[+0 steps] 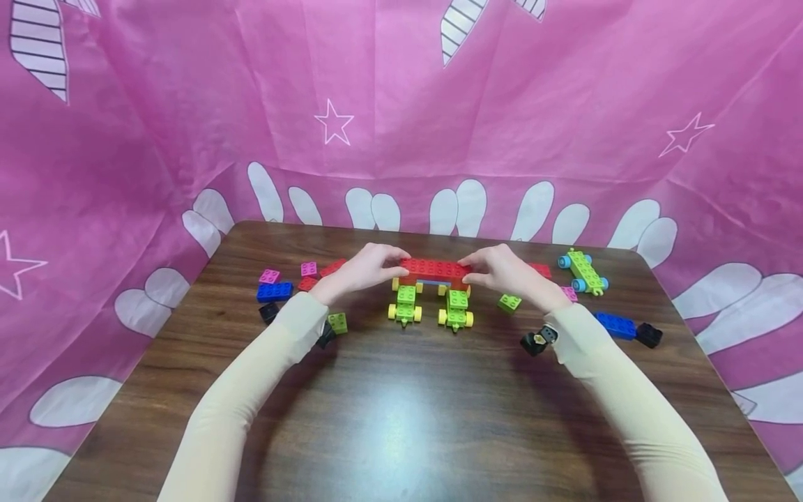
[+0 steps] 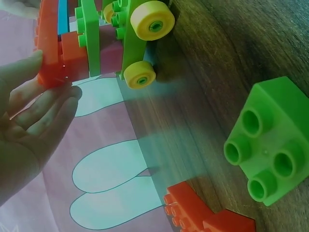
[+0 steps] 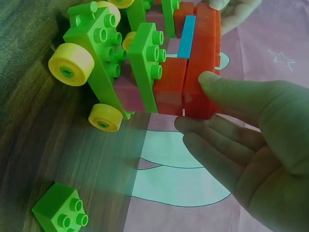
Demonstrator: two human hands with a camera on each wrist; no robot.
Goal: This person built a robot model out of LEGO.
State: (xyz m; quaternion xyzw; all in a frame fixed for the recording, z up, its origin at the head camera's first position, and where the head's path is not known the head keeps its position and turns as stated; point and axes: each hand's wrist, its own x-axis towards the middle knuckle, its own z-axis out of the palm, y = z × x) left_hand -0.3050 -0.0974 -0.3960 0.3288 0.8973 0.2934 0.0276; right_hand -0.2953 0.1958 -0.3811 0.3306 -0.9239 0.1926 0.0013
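Both hands grip one long red brick (image 1: 435, 268) at its two ends: the left hand (image 1: 362, 270) pinches the left end between thumb and curled fingers, and the right hand (image 1: 505, 274) pinches the right end the same way. The red brick lies flat with its long axis running left to right across the wooden worktop (image 1: 401, 411), so each hand is equally near its own end and neither reaches past the middle. Under the red brick sit two lime green wheeled bases with yellow wheels, the left car (image 1: 405, 304) and the right car (image 1: 456, 309), side by side, each pointing toward the person, crosswise to the red brick. The right wrist view shows short red blocks and a light blue piece (image 3: 187, 37) sandwiched between the red brick and the cars. Just right of the red brick lies a loose green square brick (image 1: 509, 302), and further right a third green wheeled base with blue wheels (image 1: 585, 271). Left of the red brick lie small pink bricks (image 1: 270, 276) and a blue brick (image 1: 274, 291). Pink patterned cloth (image 1: 401, 104) hangs behind the red brick.
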